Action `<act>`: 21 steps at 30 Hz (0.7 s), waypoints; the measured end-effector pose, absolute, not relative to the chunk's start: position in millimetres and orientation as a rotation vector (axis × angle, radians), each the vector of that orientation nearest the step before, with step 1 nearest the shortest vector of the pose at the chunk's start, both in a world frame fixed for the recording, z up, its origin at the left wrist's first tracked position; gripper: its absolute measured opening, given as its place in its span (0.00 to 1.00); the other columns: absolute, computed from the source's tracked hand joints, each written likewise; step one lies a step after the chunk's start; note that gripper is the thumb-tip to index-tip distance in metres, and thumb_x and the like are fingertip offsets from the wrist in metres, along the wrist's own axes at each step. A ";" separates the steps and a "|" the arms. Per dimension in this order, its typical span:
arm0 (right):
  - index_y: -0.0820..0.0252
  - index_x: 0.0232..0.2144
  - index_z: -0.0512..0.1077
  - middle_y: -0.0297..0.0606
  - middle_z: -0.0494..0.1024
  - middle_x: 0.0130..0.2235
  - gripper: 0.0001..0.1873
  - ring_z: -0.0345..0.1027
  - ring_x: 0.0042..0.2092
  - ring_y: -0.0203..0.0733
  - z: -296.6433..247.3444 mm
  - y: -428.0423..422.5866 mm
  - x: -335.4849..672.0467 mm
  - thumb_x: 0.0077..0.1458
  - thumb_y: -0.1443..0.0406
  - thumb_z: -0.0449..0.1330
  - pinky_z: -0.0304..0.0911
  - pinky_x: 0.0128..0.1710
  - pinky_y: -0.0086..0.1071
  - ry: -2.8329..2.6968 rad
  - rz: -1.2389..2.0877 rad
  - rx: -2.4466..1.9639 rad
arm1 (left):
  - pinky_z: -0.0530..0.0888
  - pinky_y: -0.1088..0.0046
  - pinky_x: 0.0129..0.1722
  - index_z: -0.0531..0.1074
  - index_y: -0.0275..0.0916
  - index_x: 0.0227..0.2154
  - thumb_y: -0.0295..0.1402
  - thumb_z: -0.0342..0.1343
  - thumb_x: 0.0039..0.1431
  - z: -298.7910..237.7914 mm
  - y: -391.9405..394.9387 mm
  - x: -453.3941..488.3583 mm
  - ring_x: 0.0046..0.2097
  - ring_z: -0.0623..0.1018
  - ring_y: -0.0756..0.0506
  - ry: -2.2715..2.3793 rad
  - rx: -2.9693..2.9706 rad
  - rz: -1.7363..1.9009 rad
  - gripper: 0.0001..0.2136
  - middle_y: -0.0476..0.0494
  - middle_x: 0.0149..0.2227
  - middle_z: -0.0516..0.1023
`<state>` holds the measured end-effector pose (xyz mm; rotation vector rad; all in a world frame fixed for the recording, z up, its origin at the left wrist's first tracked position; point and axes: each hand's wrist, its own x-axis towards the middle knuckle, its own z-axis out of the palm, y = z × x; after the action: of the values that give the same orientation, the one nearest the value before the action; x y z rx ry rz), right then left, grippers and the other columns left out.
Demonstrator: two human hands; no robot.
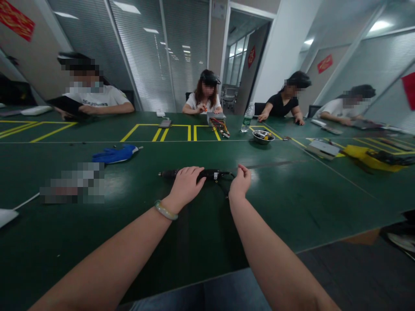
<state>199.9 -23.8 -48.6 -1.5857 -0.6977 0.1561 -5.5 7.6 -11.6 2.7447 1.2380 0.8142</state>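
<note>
A black electric screwdriver (210,174) lies crosswise on the green table in front of me, its metal tip pointing left. My left hand (188,183) is wrapped over the middle of its body from above, covering part of it. From the right end comes a thin black power cord (227,173), which bends toward my right hand (240,181). The fingers of that hand are curled together where the cord reaches it. Part of the cord hangs in a small loop below, between my two hands.
A blue glove (116,154) lies to the left, beyond a blurred-out item with a white cable. Farther back are a metal bowl (263,137) of small parts, a water bottle (247,117) and a box with wires (216,117). Several people sit around the table.
</note>
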 end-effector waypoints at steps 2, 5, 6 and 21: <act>0.61 0.46 0.69 0.43 0.71 0.48 0.21 0.66 0.49 0.41 -44.6 -23.2 195.8 0.58 0.57 0.45 0.62 0.50 0.34 -0.538 0.162 -1.505 | 0.61 0.54 0.59 0.66 0.42 0.57 0.43 0.43 0.67 -10.5 7.2 -5.8 0.57 0.68 0.39 1.224 2.736 0.800 0.20 0.41 0.55 0.70; 0.62 0.44 0.70 0.43 0.72 0.48 0.21 0.66 0.50 0.40 -38.3 -23.1 192.3 0.58 0.58 0.44 0.63 0.50 0.33 -0.470 0.178 -1.430 | 0.61 0.55 0.59 0.66 0.42 0.56 0.43 0.44 0.67 -9.3 7.0 -5.8 0.57 0.68 0.39 1.222 2.727 0.797 0.20 0.41 0.55 0.71; 0.62 0.44 0.70 0.44 0.72 0.48 0.21 0.66 0.51 0.40 -36.4 -23.6 190.9 0.59 0.58 0.43 0.63 0.50 0.32 -0.467 0.181 -1.419 | 0.61 0.55 0.59 0.66 0.42 0.56 0.43 0.44 0.67 -9.0 6.9 -5.7 0.57 0.68 0.39 1.225 2.726 0.801 0.19 0.42 0.55 0.71; 0.65 0.46 0.73 0.45 0.76 0.42 0.23 0.70 0.44 0.42 14.3 -13.2 212.2 0.56 0.63 0.45 0.67 0.38 0.30 -0.465 0.410 -1.629 | 0.63 0.55 0.54 0.67 0.45 0.54 0.45 0.44 0.67 -8.3 12.9 -7.9 0.55 0.68 0.39 1.257 2.713 0.774 0.19 0.42 0.53 0.71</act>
<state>212.2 -13.2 14.3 -1.6291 -0.4646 0.4103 -7.9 12.9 -8.3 2.7128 1.2570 0.7740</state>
